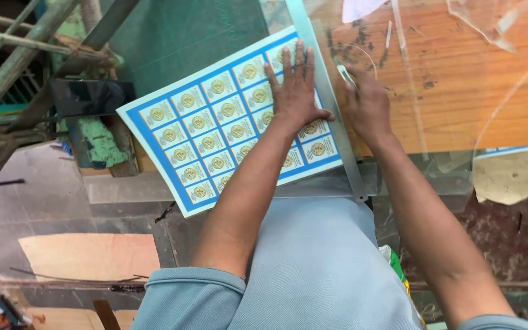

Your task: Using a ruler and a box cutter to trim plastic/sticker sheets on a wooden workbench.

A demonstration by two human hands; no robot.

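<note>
Pressed flat with fingers spread, the left hand (297, 91) isn't really gripping anything; the printed sheet (215, 131) is just pinned under the open palm, thumb hooked against the long metal straightedge (328, 101). Going left to right: a dark rectangular slab (90, 96) and some metal bars (25, 52) are seen off the bench's left end, then the blue-bordered sheet of round gold emblems, lying on the green cutting mat (178, 36) with its lower left corner hanging out over the floor. Next the straightedge is laid along the sheet's right side, and just past it the right hand (368, 104) is curled around a slim blade-like tool (344, 73), though how tightly can't be told. Risk-wise, the straightedge could probably get nudged if the palm pressure eases, and a crooked line would be cut through a row of emblems; the left thumb is also parked very near the tool's path. Room is tight on the right, where clear film scraps (490, 24) are scattered over the orange board (459, 79); more open space is left toward the overhanging corner.
</note>
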